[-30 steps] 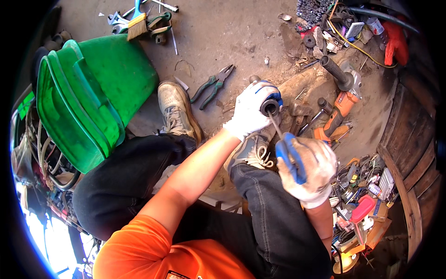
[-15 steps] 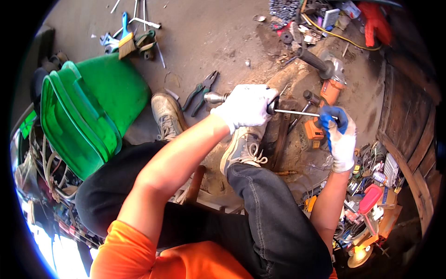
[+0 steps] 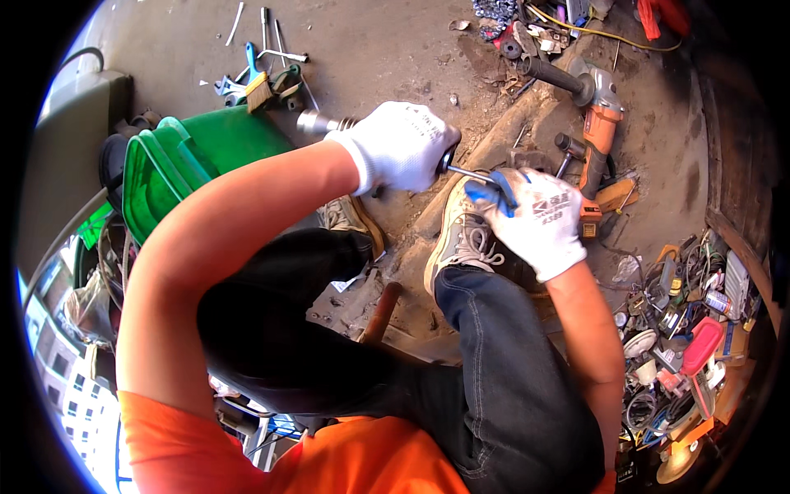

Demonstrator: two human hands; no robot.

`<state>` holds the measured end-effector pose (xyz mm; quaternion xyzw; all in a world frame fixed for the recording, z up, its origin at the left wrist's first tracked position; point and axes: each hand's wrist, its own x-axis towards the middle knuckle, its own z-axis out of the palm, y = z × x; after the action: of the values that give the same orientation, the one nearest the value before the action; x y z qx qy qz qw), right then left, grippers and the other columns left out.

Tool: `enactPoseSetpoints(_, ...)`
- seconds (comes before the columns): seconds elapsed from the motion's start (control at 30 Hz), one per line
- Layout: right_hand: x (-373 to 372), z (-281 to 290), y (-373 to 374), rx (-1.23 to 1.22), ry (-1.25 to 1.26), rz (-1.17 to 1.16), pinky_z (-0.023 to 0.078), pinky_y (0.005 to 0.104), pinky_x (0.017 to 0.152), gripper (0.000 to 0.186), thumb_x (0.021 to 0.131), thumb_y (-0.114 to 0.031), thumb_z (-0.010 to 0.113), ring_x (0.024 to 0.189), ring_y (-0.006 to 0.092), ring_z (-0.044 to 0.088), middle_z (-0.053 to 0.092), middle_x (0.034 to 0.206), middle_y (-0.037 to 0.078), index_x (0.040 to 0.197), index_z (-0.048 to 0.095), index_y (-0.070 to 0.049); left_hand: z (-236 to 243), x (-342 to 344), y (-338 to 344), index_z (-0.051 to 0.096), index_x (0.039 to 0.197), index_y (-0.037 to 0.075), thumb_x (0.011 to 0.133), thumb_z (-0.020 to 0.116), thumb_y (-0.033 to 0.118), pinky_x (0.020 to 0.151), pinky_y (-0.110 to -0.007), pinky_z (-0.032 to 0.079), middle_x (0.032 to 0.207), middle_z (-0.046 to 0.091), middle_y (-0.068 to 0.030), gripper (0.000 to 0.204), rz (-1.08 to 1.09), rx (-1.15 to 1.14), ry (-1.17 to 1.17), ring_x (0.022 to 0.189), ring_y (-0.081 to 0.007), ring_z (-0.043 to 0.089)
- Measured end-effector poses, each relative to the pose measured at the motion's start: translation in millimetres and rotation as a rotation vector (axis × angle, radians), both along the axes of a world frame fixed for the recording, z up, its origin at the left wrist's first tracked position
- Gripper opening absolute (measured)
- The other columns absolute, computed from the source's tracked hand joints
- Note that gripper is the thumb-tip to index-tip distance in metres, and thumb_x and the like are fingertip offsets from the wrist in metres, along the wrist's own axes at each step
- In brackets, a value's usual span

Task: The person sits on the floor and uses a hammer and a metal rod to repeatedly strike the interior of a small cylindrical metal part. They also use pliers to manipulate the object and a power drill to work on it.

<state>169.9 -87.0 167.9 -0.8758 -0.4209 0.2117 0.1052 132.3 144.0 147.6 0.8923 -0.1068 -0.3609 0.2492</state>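
My left hand point(image 3: 403, 148), in a white glove, is closed round a tool with a dark collar. A shiny metal cylinder point(image 3: 317, 122) sticks out on the left side of this fist. From the collar on the other side runs a thin steel rod point(image 3: 469, 171). My right hand point(image 3: 527, 210), in a white glove with blue fingers, is closed round the rod's far end, hiding its tip. The fist hides whether cylinder and rod are one piece. Both hands are above my right shoe point(image 3: 453, 230).
An angle grinder point(image 3: 601, 123) lies right of my hands beside a hammer point(image 3: 568, 146). A green plastic bin point(image 3: 189, 165) is on the left, with a brush point(image 3: 258, 90) beyond. Assorted parts and a red-pink tool point(image 3: 702, 344) heap at the right; a brown bar point(image 3: 382, 311) stands between my legs.
The view has shifted. My right hand has come closer to my left, leaving less of the rod showing, and its back now faces up. The pliers seen earlier are now hidden.
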Motion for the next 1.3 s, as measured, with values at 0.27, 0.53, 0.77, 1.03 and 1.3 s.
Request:
enactPoseSetpoints(0.27, 25.4, -9.5, -1.7, -0.013, -0.029, 0.079, 0.055, 0.0392, 0.065, 0.028, 0.085, -0.040, 0.068, 0.072, 0.0254, 0.071, 0.069, 0.075, 0.006, 0.087, 0.070, -0.012, -1.4, -2.5, -6.8, 0.064, 0.092, 0.004, 0.074, 0.071, 0.018, 0.073, -0.047, 0.055, 0.076, 0.069, -0.0196, 0.024, 0.122, -0.031, 0.050, 0.080, -0.0393, 0.070)
enactPoseSetpoints(0.53, 1.6, -22.1, -21.4, 0.046, -0.020, 0.052, 0.055, 0.0403, 0.067, 0.030, 0.088, -0.040, 0.064, 0.073, 0.0267, 0.071, 0.071, 0.079, 0.007, 0.090, 0.072, -0.011, -16.6, -2.6, -10.7, 0.064, 0.092, 0.007, 0.073, 0.071, 0.021, 0.074, -0.048, 0.055, 0.078, 0.069, -0.0191, 0.024, 0.022, -0.055, 0.142, 0.082, -0.0398, 0.069)
enactPoseSetpoints(0.77, 23.9, -31.4, -32.1, 0.112, 0.093, 0.048, 0.056, 0.0414, 0.065, 0.025, 0.078, -0.038, 0.077, 0.073, 0.0281, 0.071, 0.070, 0.076, 0.007, 0.085, 0.071, -0.015, -16.2, -1.9, -15.9, 0.063, 0.090, 0.006, 0.073, 0.071, 0.020, 0.075, -0.048, 0.055, 0.076, 0.068, -0.0192, 0.024, 0.013, -0.086, 0.047, 0.082, -0.0397, 0.070)
enactPoseSetpoints(1.03, -17.4, -8.4, -1.2, -0.116, 0.208, -0.210, 0.054, 0.0436, 0.063, 0.024, 0.084, -0.035, 0.072, 0.071, 0.0315, 0.070, 0.070, 0.078, 0.010, 0.089, 0.071, -0.012, -23.0, -1.8, -6.2, 0.066, 0.090, 0.008, 0.070, 0.071, 0.020, 0.073, -0.047, 0.055, 0.077, 0.069, -0.0190, 0.023, -0.037, -0.025, 0.095, 0.079, -0.0395, 0.069)
enactPoseSetpoints(1.3, 23.8, -11.7, -21.6, -0.022, 0.047, 0.062, 0.055, 0.0415, 0.069, 0.038, 0.080, -0.050, 0.072, 0.079, 0.0274, 0.070, 0.069, 0.081, 0.007, 0.083, 0.070, -0.012, -32.7, -20.1, -11.4, 0.060, 0.087, 0.005, 0.071, 0.072, 0.020, 0.066, -0.046, 0.053, 0.070, 0.065, -0.0187, 0.025, 0.116, -0.288, 0.057, 0.071, -0.0397, 0.068)
